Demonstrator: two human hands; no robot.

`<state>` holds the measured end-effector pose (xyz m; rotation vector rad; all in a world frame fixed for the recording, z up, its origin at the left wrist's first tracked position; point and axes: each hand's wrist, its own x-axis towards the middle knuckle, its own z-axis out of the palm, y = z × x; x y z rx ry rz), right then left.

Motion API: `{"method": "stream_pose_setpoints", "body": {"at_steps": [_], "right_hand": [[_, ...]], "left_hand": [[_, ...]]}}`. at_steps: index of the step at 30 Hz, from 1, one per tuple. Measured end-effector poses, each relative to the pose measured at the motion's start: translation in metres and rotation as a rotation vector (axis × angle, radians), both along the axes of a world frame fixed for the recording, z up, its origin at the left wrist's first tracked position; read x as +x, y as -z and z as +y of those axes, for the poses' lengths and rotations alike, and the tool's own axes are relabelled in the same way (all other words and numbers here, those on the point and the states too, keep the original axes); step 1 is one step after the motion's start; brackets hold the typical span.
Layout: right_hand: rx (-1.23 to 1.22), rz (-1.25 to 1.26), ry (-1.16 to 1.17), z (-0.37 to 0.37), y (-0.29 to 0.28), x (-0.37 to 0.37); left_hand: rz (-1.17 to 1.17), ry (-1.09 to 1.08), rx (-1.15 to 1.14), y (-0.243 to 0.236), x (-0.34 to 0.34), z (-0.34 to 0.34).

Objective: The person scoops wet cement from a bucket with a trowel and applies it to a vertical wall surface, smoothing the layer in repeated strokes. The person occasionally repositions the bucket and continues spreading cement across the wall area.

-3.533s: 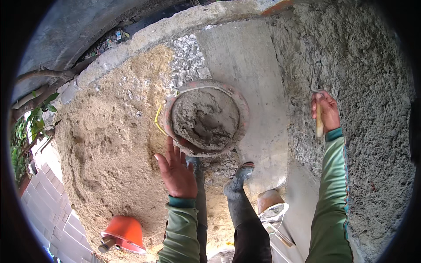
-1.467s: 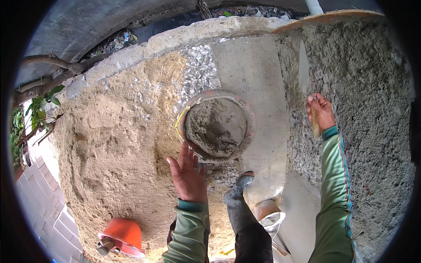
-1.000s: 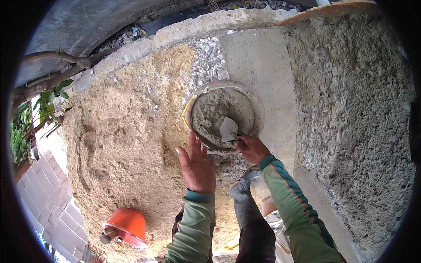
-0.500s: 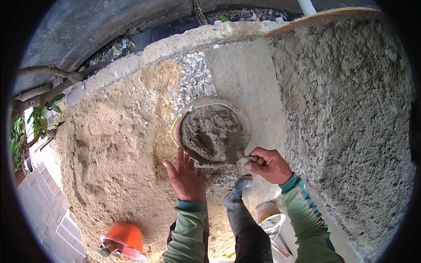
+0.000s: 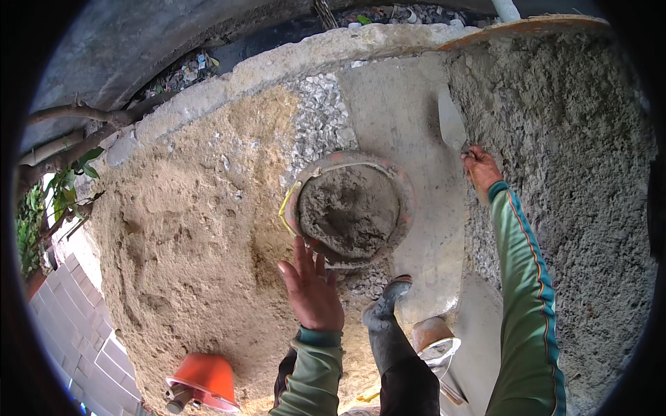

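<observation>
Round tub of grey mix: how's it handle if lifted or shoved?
The tub is probably heavy for its size, with so much dense-looking grey mix inside. Standing mouth-up, it would likely drag rather than roll. The mix holds a hollow, so it seems unlikely to slosh much.

We count 2 hands: 1 left hand (image 5: 316,297) and 1 right hand (image 5: 482,172), with 2 green sleeves (image 5: 525,298) to match. Between those 2 hands we find just 1 trowel (image 5: 451,123). We make it 3 vessels in all: 1 round tub (image 5: 407,197) and 2 buckets, 1 orange bucket (image 5: 208,373) and 1 brownish bucket (image 5: 429,331). We also tally 1 yellow strap (image 5: 288,201), 1 foot (image 5: 381,312), 1 rough kerb (image 5: 305,54) and 1 pale pipe (image 5: 506,10).
</observation>
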<state>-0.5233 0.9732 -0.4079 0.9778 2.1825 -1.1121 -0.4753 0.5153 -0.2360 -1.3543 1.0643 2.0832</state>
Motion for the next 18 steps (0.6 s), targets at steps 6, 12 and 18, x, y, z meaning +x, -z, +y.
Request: {"method": "stream_pose_setpoints", "body": {"at_steps": [6, 12, 18], "right_hand": [[0.085, -0.006, -0.074, -0.058, 0.062, -0.034], [-0.01, 0.019, 0.331, -0.069, 0.074, -0.125], [0.699, 0.2, -0.026, 0.015, 0.108, -0.095]], "left_hand": [[0.002, 0.056, -0.049, 0.0, 0.001, -0.001], [0.019, 0.123, -0.1, -0.004, 0.005, -0.005], [-0.01, 0.13, 0.014, -0.004, 0.0, 0.002]]}}
